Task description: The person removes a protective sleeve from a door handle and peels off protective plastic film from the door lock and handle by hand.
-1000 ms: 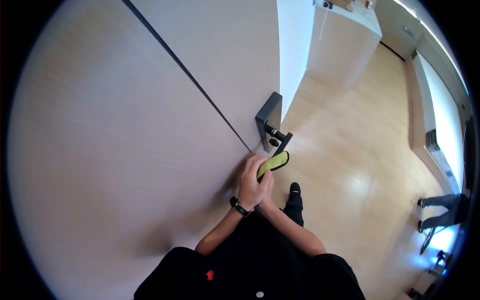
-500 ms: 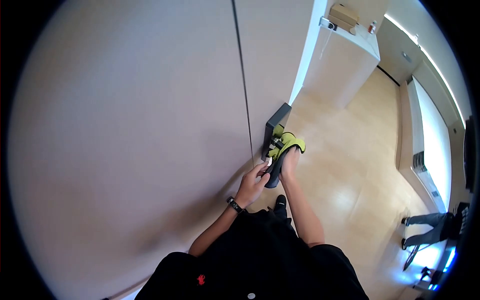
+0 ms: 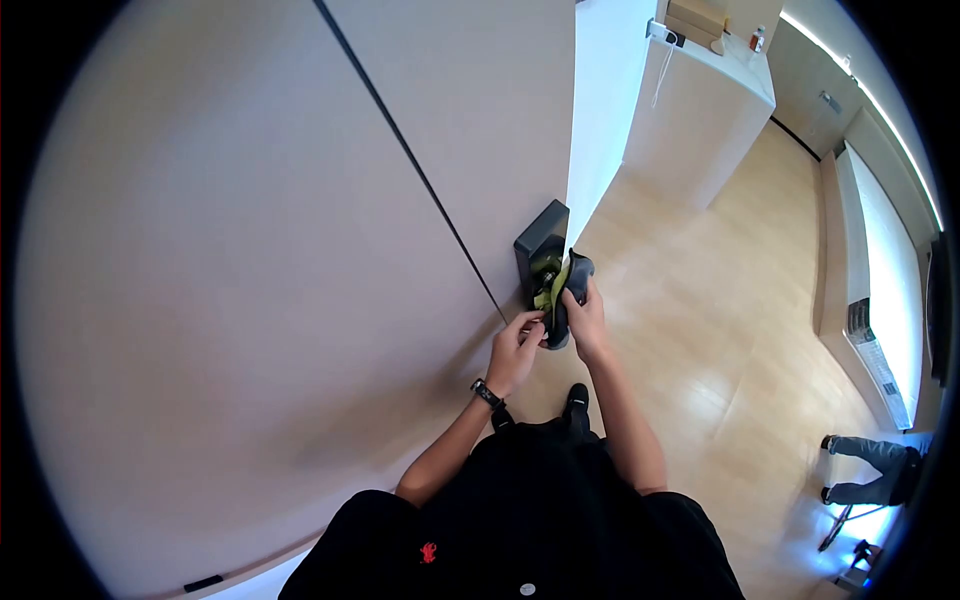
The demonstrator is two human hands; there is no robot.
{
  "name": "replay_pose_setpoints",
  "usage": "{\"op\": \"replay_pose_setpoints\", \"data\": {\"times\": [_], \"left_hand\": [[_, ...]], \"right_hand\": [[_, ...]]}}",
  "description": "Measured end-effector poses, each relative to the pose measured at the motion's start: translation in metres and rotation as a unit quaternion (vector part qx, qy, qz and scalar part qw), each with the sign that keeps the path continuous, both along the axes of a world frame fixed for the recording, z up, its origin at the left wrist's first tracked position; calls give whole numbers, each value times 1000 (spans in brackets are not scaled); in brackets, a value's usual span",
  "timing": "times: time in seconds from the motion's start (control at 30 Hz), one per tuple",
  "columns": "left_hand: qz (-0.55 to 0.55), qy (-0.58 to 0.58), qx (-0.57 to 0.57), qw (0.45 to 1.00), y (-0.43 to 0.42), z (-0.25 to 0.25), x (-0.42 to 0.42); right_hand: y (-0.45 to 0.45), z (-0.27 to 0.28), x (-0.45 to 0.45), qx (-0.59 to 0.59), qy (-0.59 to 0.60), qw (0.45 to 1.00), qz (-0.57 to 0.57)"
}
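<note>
My right hand (image 3: 588,322) grips the outer side of a dark grey soft item (image 3: 578,275) with a lime-green lining; whether it is a shoe or a pouch I cannot tell. Its open side faces left, toward a black box-shaped holder (image 3: 543,230) at the wall panel's edge. Something small, dark and shiny shows within the green part. At the item's near end my left hand (image 3: 514,352) is closed, thumb and fingertips pinched together. What lies between those fingertips is mostly hidden.
A large pale panel (image 3: 250,250) with a dark vertical seam fills the left. Beyond stands a white counter (image 3: 690,110) with cardboard boxes (image 3: 697,18), a cable and a bottle (image 3: 757,39). At lower right a person's legs (image 3: 865,470) show near a bright window-like light.
My right hand has turned the item, so its grey outside shows and less lime lining does. My left fingers have closed nearer together at its near end. The view has shifted slightly.
</note>
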State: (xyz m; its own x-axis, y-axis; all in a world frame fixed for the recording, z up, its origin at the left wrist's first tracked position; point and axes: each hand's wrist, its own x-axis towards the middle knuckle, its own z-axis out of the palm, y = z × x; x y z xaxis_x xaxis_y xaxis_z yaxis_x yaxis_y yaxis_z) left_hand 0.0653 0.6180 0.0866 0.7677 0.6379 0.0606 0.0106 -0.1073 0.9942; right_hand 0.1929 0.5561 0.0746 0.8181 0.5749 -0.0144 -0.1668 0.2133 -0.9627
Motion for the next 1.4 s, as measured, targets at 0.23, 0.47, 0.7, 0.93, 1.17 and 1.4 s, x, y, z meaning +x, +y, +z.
{"op": "replay_pose_setpoints", "data": {"times": [0.23,0.47,0.7,0.93,1.17,1.4], "left_hand": [[12,80,47,996,-6,1,-1],[-13,51,32,998,2,-4,2],[1,66,27,997,3,-2,-1],[-18,76,75,994,6,2,-1],[-37,71,150,985,8,-3,-5],[-71,115,19,991,10,-9,-4]], "right_hand": [[-5,13,3,21,184,981,58],[9,6,13,1,193,979,59],[-11,-22,8,11,52,997,-59],[8,98,12,102,-294,936,-162],[17,109,4,117,-512,844,-112],[20,87,33,128,-274,927,-220]]}}
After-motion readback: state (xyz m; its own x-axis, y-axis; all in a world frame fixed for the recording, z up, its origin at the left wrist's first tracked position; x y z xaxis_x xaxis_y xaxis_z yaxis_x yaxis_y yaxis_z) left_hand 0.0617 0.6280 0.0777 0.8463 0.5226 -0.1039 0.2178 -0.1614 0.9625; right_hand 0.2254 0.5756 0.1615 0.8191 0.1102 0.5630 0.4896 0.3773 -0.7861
